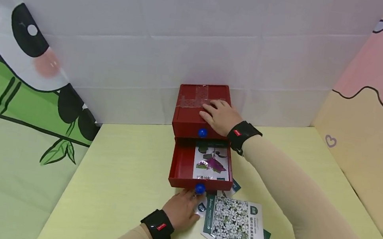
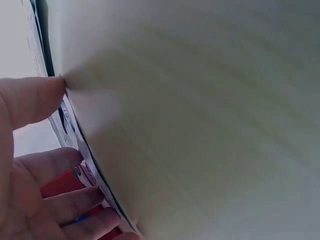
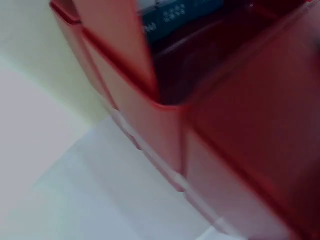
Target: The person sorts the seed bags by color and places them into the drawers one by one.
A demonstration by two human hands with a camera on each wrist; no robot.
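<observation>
1. My left hand (image 1: 182, 210) is working low, just in front of the pulled-out drawer (image 1: 183, 182). Thumb and fingers are lying spread, pads touching down along a packet edge. In the wrist view they aren't curling round anything that I can see, so I'm not claiming a pinch.

2. My right hand (image 1: 222, 119) is resting palm-down on top of the red box (image 1: 186, 115), toward its right side, fingers loosely spread and holding nothing. The right wrist view is mostly showing box sides, so no extra help there.

3. The part that matters, imo: the partly covered packet (image 1: 201, 207) is lying just to the right of my left hand, beside the thumb and index finger. The lower blue knob (image 1: 199, 188) is sticking out right above those fingers. My left hand is clearly the nearer one; my right is sitting well apart, up on the box.

4. Can't tell that packet's long axis, since the white-flower packet (image 1: 230, 216) is covering much of it. That one's long side is running roughly left to right, slightly tilted.

5. Meanwhile a purple-flower packet (image 1: 211, 165) is lying inside the drawer, over on the right side.
</observation>
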